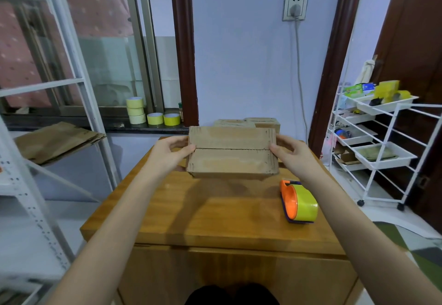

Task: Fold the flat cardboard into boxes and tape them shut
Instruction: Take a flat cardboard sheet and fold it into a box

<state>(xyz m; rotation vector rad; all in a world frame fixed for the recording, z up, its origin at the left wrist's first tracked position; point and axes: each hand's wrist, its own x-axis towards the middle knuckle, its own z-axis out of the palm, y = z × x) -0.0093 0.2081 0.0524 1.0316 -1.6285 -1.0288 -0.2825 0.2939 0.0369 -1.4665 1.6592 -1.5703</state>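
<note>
Head view: folded cardboard box (232, 151) held between both hands over the far half of the table (215, 211).

Left hand (171, 153) and right hand (290, 153) grip opposite ends, fingers curled round the edges, thumbs on the flap face; the two flaps meet at a centre seam. Tape dispenser (299, 200) rests on the table near the right forearm. Two more boxes (248, 123) stand behind.

Box (231, 152) above table (215, 214); tape dispenser (299, 201) on table, right.
</note>
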